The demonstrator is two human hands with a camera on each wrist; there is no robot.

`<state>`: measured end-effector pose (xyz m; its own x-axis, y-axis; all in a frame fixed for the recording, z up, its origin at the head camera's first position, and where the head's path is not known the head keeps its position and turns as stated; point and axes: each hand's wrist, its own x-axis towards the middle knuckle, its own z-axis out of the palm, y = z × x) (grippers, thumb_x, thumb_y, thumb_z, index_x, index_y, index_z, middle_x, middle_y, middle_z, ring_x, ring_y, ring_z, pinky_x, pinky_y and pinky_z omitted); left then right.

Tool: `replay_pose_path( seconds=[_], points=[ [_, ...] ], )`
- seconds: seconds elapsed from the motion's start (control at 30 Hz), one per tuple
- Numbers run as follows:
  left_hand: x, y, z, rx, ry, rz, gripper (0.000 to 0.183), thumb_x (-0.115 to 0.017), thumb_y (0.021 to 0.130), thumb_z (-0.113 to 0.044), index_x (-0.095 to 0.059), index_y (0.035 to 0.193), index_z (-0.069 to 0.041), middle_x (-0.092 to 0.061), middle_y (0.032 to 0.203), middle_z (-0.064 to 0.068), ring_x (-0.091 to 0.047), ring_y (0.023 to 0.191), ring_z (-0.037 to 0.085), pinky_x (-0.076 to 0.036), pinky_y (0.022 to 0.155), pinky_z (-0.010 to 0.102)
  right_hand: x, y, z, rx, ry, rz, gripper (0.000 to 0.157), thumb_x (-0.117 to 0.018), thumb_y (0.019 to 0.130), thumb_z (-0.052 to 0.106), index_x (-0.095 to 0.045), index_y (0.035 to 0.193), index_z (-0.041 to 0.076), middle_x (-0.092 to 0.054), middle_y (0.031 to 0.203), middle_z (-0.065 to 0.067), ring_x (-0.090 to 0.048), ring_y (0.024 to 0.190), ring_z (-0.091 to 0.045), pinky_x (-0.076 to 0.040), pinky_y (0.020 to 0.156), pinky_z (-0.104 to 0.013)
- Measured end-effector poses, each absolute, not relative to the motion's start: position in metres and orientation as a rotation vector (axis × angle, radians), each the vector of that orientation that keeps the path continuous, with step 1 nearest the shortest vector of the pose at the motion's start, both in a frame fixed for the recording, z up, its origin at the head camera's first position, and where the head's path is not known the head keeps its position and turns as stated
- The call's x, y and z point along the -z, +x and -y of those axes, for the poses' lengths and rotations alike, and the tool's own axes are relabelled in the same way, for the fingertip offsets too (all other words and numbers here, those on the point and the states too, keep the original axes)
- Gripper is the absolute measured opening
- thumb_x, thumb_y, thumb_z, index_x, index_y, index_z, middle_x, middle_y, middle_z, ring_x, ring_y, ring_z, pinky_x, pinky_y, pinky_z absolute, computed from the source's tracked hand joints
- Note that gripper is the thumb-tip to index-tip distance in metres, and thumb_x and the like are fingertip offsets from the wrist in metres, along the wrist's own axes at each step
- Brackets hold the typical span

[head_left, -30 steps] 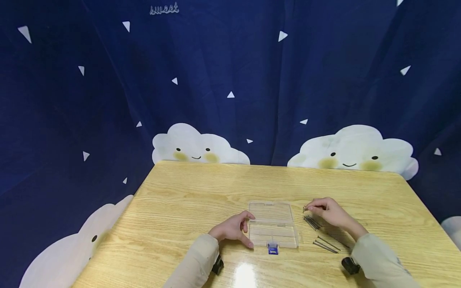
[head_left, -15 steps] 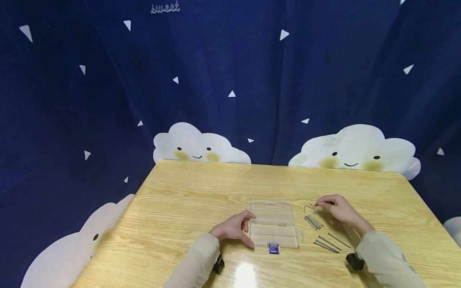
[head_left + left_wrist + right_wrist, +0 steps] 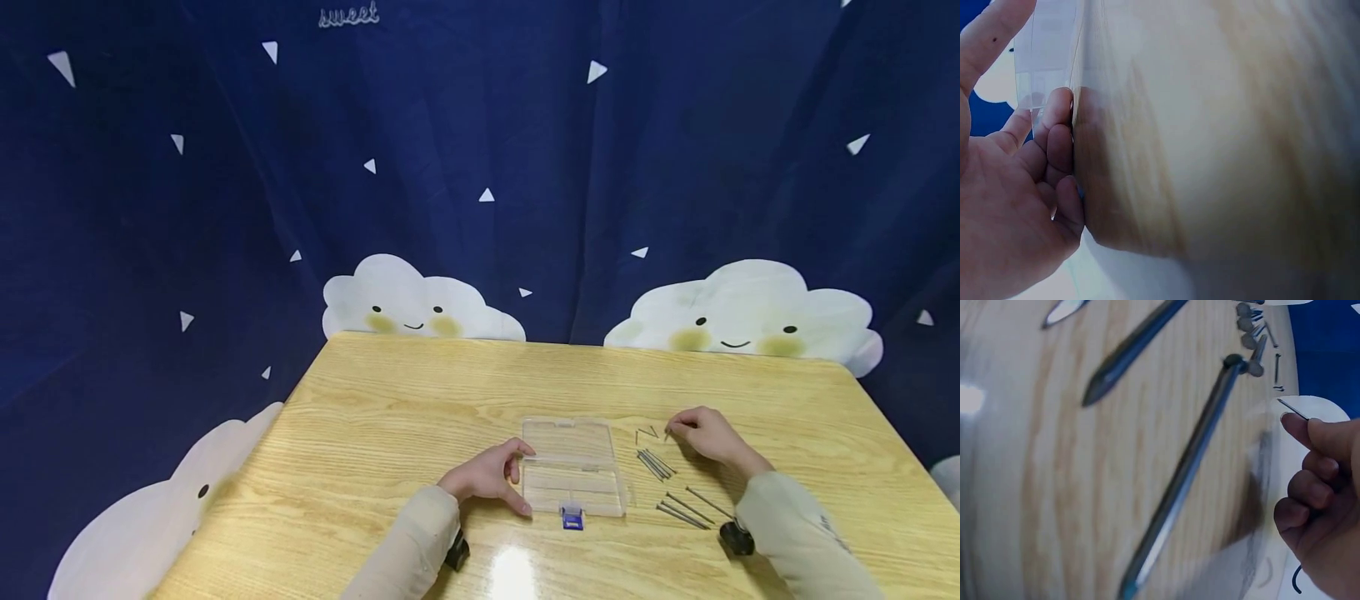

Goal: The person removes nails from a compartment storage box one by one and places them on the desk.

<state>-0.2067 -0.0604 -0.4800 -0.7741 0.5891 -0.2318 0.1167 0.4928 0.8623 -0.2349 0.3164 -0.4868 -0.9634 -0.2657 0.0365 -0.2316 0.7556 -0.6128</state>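
Observation:
A clear plastic box (image 3: pixel 567 440) lies opened flat on the table, its blue latch (image 3: pixel 572 521) toward the front. At its left side is my left hand (image 3: pixel 486 473), holding the lower half between thumb at the front corner and index finger near the hinge line. My right hand (image 3: pixel 705 433), right of the box, pinches a small nail (image 3: pixel 1293 409) between thumb and index finger, its point sticking out past the fingertips. Two small nails (image 3: pixel 652 432) lie just left of that hand. Several medium nails (image 3: pixel 655 465) form a bunch nearer the front.
Several long nails (image 3: pixel 684 512) lie in front of the medium ones, close to the right wrist's black camera (image 3: pixel 737 538). The wooden table (image 3: pixel 420 392) ends at a dark blue curtain (image 3: pixel 420 108) with printed clouds.
My right hand has shifted to the right, away from the small nails near the box, holding one nail. The right forearm uncovers more of the long nails. My left hand stays at the box.

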Motion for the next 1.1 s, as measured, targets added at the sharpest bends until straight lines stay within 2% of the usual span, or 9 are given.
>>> replay_pose_path(
  seconds=[0.23, 0.47, 0.67, 0.77, 0.8, 0.9, 1.0, 1.03, 1.1],
  points=[
    [0.478, -0.206, 0.059, -1.251, 0.576, -2.216, 0.07, -0.083, 0.06, 0.0, -0.048, 0.12, -0.01, -0.048, 0.074, 0.01, -0.039, 0.062, 0.013, -0.033, 0.059, 0.022, 0.486, -0.232, -0.316, 0.982, -0.391, -2.938, 0.018, -0.053, 0.09, 0.004, -0.068, 0.093, -0.004, -0.065, 0.09, -0.018, -0.055, 0.071, -0.019, -0.04, 0.059, -0.033],
    [0.476, -0.205, 0.061, -1.217, 0.64, -2.211, 0.069, -0.083, 0.062, -0.006, -0.047, 0.12, -0.008, -0.046, 0.072, 0.003, -0.038, 0.061, 0.01, -0.035, 0.06, 0.022, 0.488, -0.23, -0.315, 1.008, -0.367, -2.943, 0.02, -0.052, 0.09, 0.003, -0.066, 0.099, -0.008, -0.064, 0.095, -0.023, -0.056, 0.073, -0.022, -0.042, 0.059, -0.033],
    [0.477, -0.205, 0.059, -1.229, 0.589, -2.222, 0.07, -0.084, 0.06, -0.003, -0.048, 0.12, -0.009, -0.047, 0.073, 0.006, -0.038, 0.061, 0.011, -0.033, 0.059, 0.022, 0.49, -0.228, -0.316, 1.014, -0.386, -2.953, 0.021, -0.052, 0.089, 0.003, -0.065, 0.101, -0.008, -0.063, 0.096, -0.023, -0.059, 0.086, -0.035, -0.047, 0.069, -0.043],
    [0.479, -0.206, 0.059, -1.232, 0.583, -2.227, 0.07, -0.084, 0.059, -0.003, -0.048, 0.12, -0.01, -0.047, 0.073, 0.006, -0.038, 0.061, 0.011, -0.033, 0.059, 0.022, 0.489, -0.226, -0.315, 1.022, -0.392, -2.959, 0.02, -0.053, 0.089, 0.003, -0.065, 0.101, -0.008, -0.064, 0.096, -0.022, -0.059, 0.087, -0.036, -0.048, 0.07, -0.043],
    [0.479, -0.206, 0.059, -1.231, 0.581, -2.229, 0.07, -0.084, 0.059, -0.003, -0.048, 0.12, -0.01, -0.047, 0.073, 0.006, -0.039, 0.061, 0.011, -0.033, 0.059, 0.022, 0.489, -0.225, -0.315, 1.02, -0.395, -2.961, 0.02, -0.053, 0.089, 0.004, -0.065, 0.101, -0.008, -0.064, 0.095, -0.021, -0.06, 0.086, -0.034, -0.048, 0.069, -0.042],
    [0.479, -0.206, 0.06, -1.229, 0.578, -2.232, 0.071, -0.084, 0.059, -0.004, -0.048, 0.12, -0.011, -0.047, 0.073, 0.005, -0.039, 0.061, 0.011, -0.033, 0.059, 0.022, 0.488, -0.223, -0.313, 1.05, -0.377, -2.944, 0.021, -0.053, 0.09, 0.005, -0.065, 0.102, -0.008, -0.065, 0.088, -0.017, -0.058, 0.064, -0.023, -0.046, 0.057, -0.034],
    [0.479, -0.205, 0.06, -1.235, 0.579, -2.231, 0.071, -0.084, 0.059, -0.003, -0.048, 0.12, -0.011, -0.048, 0.073, 0.006, -0.039, 0.062, 0.011, -0.033, 0.058, 0.022, 0.488, -0.22, -0.31, 1.099, -0.372, -2.912, 0.022, -0.052, 0.091, 0.005, -0.063, 0.105, -0.008, -0.064, 0.083, -0.011, -0.046, 0.047, -0.012, -0.039, 0.047, -0.028],
    [0.478, -0.206, 0.06, -1.236, 0.577, -2.229, 0.071, -0.084, 0.059, -0.003, -0.048, 0.12, -0.011, -0.047, 0.073, 0.006, -0.039, 0.062, 0.011, -0.033, 0.059, 0.022, 0.487, -0.219, -0.308, 1.116, -0.372, -2.904, 0.022, -0.052, 0.091, 0.005, -0.063, 0.105, -0.008, -0.063, 0.082, -0.01, -0.042, 0.043, -0.011, -0.037, 0.045, -0.027],
    [0.479, -0.206, 0.06, -1.242, 0.574, -2.228, 0.07, -0.084, 0.059, -0.002, -0.048, 0.119, -0.01, -0.047, 0.074, 0.008, -0.039, 0.062, 0.012, -0.033, 0.059, 0.022, 0.486, -0.216, -0.305, 1.117, -0.411, -2.915, 0.021, -0.053, 0.091, 0.004, -0.064, 0.105, -0.007, -0.064, 0.084, -0.011, -0.046, 0.048, -0.009, -0.039, 0.048, -0.026]
  ],
)
